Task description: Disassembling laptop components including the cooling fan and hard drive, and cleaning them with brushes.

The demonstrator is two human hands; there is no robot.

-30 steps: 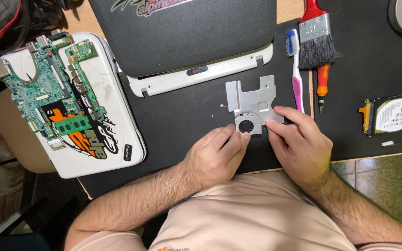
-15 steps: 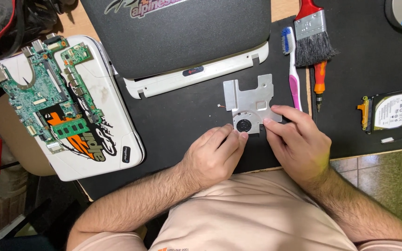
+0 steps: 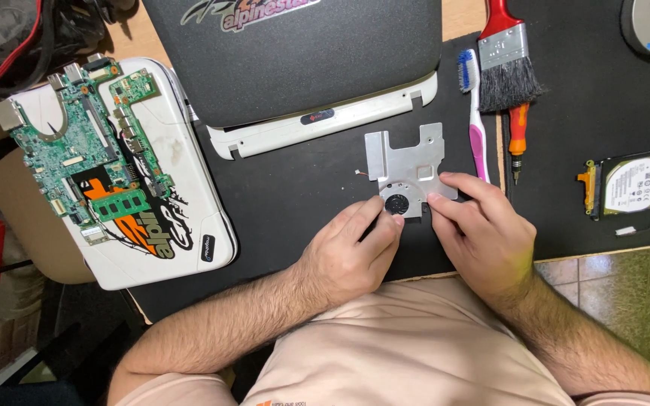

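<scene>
Nearest the front edge of the counter (image 3: 280, 195), both hands are working on the thin silver metal plate with a small round black fan (image 3: 408, 169). The left hand (image 3: 347, 252) is pinching at the plate's near left corner by the fan, fingers drawn together on it. The right hand (image 3: 483, 229) is pressing its fingertips on the near right corner. Compared with a moment ago, the hands are sitting in much the same grip and the plate is lying flat where it was, so the work on the fan looks barely advanced. Beyond it, a white laptop base (image 3: 325, 124) is lying under a dark lid. Toward the right edge are resting a pink toothbrush (image 3: 477, 128), a red-handled paintbrush (image 3: 507, 60) and a bare hard drive (image 3: 641, 184). At the left edge, a green circuit board (image 3: 77, 146) is sitting on a white laptop cover (image 3: 167, 225).
</scene>
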